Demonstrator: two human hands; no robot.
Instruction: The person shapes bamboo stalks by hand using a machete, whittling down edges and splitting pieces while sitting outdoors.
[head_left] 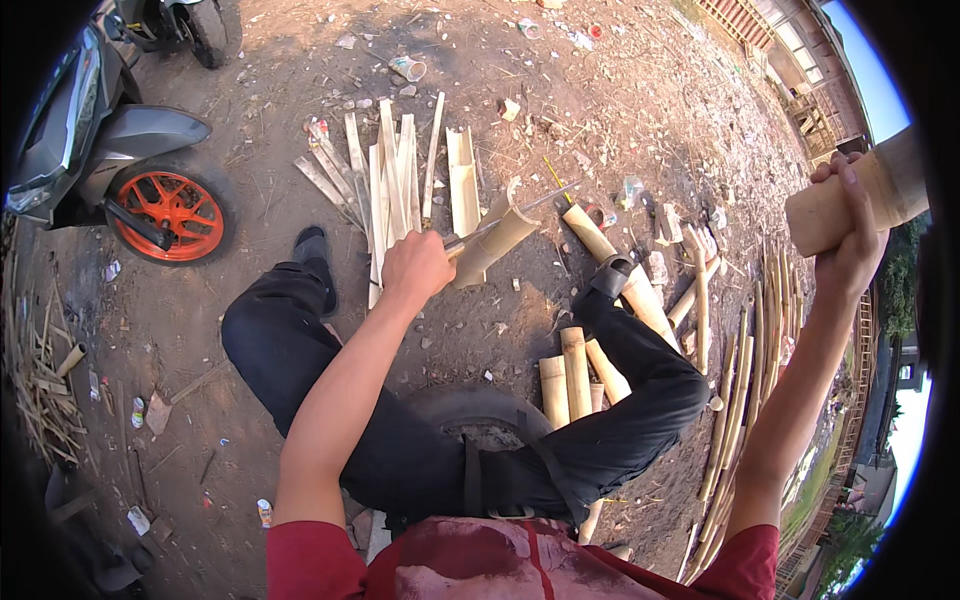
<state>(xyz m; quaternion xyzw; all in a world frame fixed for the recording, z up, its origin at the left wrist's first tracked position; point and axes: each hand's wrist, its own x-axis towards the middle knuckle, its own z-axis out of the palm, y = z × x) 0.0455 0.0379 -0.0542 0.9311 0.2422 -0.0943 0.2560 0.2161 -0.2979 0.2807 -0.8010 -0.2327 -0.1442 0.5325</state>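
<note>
While the left hand [418,266] grips a knife [545,200], its blade across the upper end of a bamboo section [495,246] between the shoes [314,262], the right hand [860,228] clutches a thick bamboo block [892,183] aloft. Split strips [393,170] beyond look finished; whole lengths [577,372] by the right leg [650,385] seem left. A long pole [648,303] crowds the right shoe; a motorbike [150,128] stands leftward.

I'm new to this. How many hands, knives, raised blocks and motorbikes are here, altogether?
Hands, left hand and right hand: 2
Knife, in the left hand: 1
Thick pale block, raised in the right: 1
Motorbikes, upper left: 2
Total: 6
</note>
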